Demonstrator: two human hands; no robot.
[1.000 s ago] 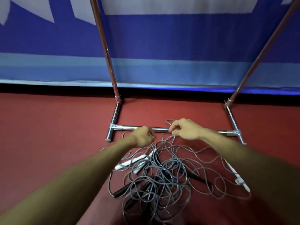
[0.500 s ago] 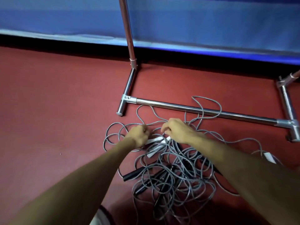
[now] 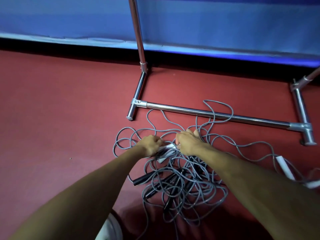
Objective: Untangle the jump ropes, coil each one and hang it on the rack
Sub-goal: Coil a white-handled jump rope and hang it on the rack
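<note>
1. Dim, uneven light: the red floor is brightest just beyond the fingers and darkens back toward the elbows
2. Hard glare streaks run along the chrome rack beyond the fingers
3. Deep shadow pools under the jump ropes behind the hands, nearly swallowing the black handles
4. The left hand, right hand and the white handle between their fingers are soft with blur
5. Wide-angle bending tilts the rack post far above the fingers; the frame's edges smear

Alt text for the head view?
Left hand grips a white handle in a tangled pile of grey jump ropes on a red floor, right hand beside it. Behind, the chrome rack base, one loop lying across it.
</note>
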